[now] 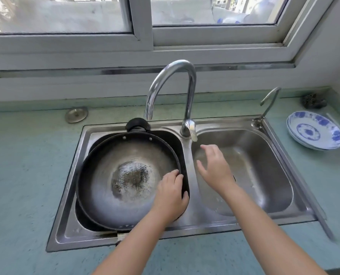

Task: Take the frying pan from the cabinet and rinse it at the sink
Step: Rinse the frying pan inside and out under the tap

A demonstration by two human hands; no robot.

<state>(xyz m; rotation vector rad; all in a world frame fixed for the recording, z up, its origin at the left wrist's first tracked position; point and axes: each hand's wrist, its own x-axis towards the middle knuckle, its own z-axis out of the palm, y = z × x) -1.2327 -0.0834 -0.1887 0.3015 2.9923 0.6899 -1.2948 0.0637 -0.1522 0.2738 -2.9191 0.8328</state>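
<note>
Pan in the left basin, rinse step in hand.
The left hand (170, 192) grips the pan (128, 180) by its right rim; the right hand (213, 167), open and empty, hovers below the tap (189, 127), which likely needs turning on.

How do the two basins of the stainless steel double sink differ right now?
The left basin is filled by the round dark frying pan, gripped at its rim by the left hand; the right basin holds no cookware, only the open right hand above it. Both are rounded steel.
</note>
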